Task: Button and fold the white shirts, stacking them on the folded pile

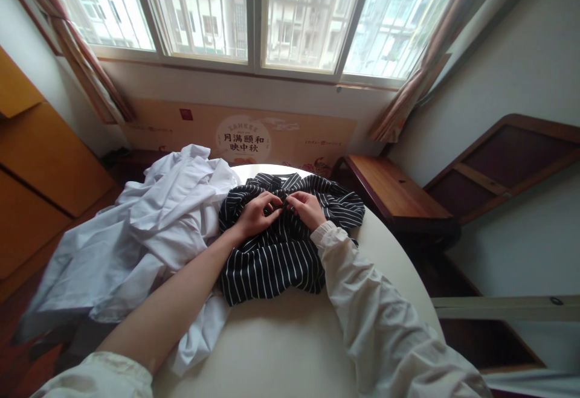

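Observation:
A black shirt with white stripes (272, 268) lies bunched on a round white table (281, 343), its collar toward the window. Over the upper middle of the shirt, my left hand (259, 214) pinches the fabric with bent fingers. Just to its right, my right hand (307, 208) also has thumb and fingertips pressed together on the shirt's front. The fingertips of both hands nearly meet near the collar. Whatever small part of the cloth lies between them is too small to make out.
A heap of white cloth (172, 205) covers the table's left side and hangs over its edge. Beyond the table stand a barred window and a printed box panel (290, 129). A wooden side table (399, 189) is at the right, orange cabinets (40, 174) at the left.

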Motion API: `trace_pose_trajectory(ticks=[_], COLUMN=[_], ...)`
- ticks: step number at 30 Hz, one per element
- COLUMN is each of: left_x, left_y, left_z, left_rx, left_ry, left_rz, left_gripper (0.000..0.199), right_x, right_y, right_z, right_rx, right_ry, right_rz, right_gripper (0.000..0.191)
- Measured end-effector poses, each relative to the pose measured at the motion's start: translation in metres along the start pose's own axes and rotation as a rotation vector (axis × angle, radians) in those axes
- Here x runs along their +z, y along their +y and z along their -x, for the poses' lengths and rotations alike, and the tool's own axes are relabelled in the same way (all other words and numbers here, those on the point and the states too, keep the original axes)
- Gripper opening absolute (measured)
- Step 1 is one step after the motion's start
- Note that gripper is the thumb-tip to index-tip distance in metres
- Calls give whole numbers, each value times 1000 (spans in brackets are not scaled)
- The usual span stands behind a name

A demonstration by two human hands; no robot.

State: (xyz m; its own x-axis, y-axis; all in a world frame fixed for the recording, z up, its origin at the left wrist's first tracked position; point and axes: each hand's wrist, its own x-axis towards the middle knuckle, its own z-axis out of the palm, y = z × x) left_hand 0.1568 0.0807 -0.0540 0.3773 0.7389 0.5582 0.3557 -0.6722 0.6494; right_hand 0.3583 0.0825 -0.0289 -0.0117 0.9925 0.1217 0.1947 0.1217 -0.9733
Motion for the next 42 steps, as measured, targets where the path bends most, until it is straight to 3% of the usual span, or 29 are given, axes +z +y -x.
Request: trace_pose_trajectory(ticks=[5,10,12,15,19,23,30,35,42], left_x=[-1,-10,-15,-20,-18,-16,-28,-31,-30], left_y=[-4,5,14,24,23,13,12,13,14], left_z=[0,-8,-12,-14,-10,-8,-17,-20,-20], left_rx=[-49,-55,-27,-12,-107,-149,-172,-170,-215], left_ry=[-113,123,146,-26,-298,-398,-339,-281,-258], left_rz=[-59,-138,-124,-72,-48,-48,91,133,135], left_gripper=[20,24,23,17,28,24,23,24,27], right_x=[-16,-23,-22,-21,-19,-18,-20,-16,-9], right_y=[-6,-3,-1,1,3,4,-8,-18,-13], right_z=[-6,-11,-11,-11,-12,-14,-5,5,7], right_rx=[-13,-3,2,0,-35,-76,-202,-240,-263], right_ry=[125,123,124,134,139,146,37,-164,-131], right_rz=[21,53,49,18,-44,-16,148,321,362], right_gripper=[25,29,31,36,39,37,25,27,25])
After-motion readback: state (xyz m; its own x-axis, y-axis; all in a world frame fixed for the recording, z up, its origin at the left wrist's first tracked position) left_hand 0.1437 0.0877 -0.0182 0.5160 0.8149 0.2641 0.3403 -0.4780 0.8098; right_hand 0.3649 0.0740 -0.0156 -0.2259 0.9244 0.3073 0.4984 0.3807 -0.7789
